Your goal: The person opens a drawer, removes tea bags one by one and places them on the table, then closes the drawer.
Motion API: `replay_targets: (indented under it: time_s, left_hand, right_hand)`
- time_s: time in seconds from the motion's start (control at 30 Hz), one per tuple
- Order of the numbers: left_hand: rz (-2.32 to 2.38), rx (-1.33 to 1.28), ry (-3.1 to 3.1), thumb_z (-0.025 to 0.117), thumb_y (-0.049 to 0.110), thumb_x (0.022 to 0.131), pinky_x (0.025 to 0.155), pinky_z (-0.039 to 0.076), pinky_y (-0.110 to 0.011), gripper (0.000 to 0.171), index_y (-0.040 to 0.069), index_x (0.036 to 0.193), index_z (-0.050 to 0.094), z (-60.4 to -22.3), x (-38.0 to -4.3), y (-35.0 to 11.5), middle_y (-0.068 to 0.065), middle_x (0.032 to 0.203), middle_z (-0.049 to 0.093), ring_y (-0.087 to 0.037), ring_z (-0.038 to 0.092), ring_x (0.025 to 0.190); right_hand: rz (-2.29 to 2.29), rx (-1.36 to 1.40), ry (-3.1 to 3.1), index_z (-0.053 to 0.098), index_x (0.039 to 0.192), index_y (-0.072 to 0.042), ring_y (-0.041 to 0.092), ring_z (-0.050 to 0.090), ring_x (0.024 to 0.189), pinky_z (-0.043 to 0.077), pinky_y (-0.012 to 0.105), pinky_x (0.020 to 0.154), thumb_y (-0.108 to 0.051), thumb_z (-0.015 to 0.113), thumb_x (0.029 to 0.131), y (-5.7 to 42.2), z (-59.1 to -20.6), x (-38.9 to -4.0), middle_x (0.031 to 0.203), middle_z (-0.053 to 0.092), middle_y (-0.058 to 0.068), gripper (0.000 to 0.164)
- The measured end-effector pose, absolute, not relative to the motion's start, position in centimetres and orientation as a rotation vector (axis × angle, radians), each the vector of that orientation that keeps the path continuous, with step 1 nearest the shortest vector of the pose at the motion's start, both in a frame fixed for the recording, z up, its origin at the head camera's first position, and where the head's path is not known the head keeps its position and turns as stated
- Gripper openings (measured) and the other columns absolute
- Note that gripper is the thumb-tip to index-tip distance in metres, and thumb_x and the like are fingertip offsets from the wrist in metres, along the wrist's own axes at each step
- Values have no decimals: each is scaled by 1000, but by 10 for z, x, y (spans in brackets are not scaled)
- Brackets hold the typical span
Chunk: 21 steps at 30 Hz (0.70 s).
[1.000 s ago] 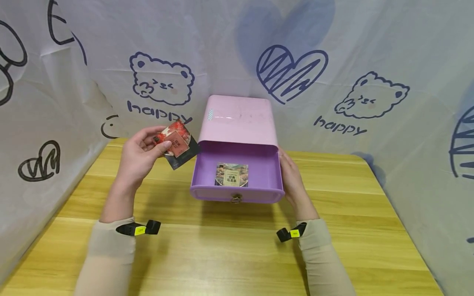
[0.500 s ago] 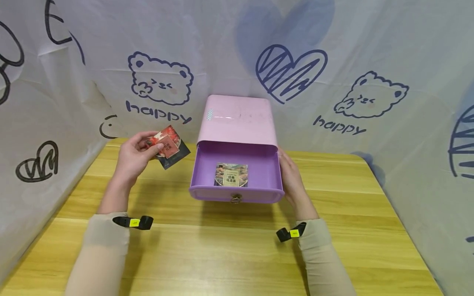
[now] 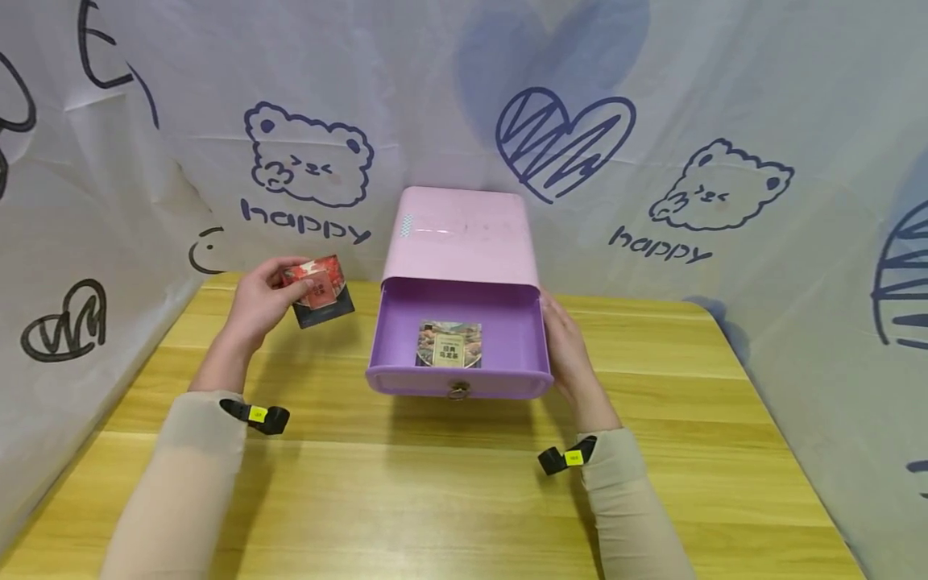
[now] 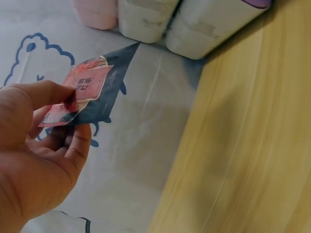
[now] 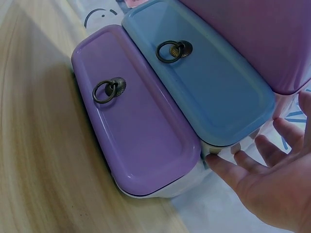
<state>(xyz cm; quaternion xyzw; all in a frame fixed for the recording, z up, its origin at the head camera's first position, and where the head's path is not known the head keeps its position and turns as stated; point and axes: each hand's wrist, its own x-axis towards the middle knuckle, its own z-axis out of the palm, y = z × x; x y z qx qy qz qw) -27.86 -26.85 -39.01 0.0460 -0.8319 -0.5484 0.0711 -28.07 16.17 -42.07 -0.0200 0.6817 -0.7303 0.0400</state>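
My left hand pinches a flat square tea packet, red with a dark lower band, between thumb and fingers. It is held in the air, left of a drawer cabinet with a pink top. The purple top drawer is pulled out, and a second, landscape-printed tea packet lies in it. On the cabinet's right side rests my right hand, its fingers fairly straight along the wall. The right wrist view shows these fingertips touching the side near a blue drawer front.
Below the blue drawer is a shut purple drawer with a ring pull. The cabinet stands on a wooden table, close to a white cloth backdrop with drawn bears and hearts.
My left hand has drawn away leftward from the open drawer, and the red tea packet has turned more upright. The right hand stays against the cabinet. The head view has shifted slightly.
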Motion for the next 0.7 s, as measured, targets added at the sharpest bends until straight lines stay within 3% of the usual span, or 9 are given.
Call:
replay_targets:
  time_s: [0.33, 0.7]
  left_hand:
    - [-1574, 132, -2613, 61, 21, 104, 79, 49, -19, 47, 6, 147, 54, -393, -299, -270, -20, 141, 53, -23, 52, 110]
    - [-1514, 73, -2778, 59, 20, 105, 94, 48, -39, 51, 3, 151, 48, -401, -326, -282, -26, 148, 47, -36, 49, 124]
  right_hand:
    - [-2227, -67, 2101, 38, 162, -21, 25, 34, 152, 32, 46, 122, -46, 43, 110, 162, -421, -279, 168, 33, 2, 58]
    - [-2221, -49, 2113, 41, 161, -24, 23, 36, 151, 34, 46, 121, -46, 45, 109, 162, -420, -279, 167, 37, 0, 56]
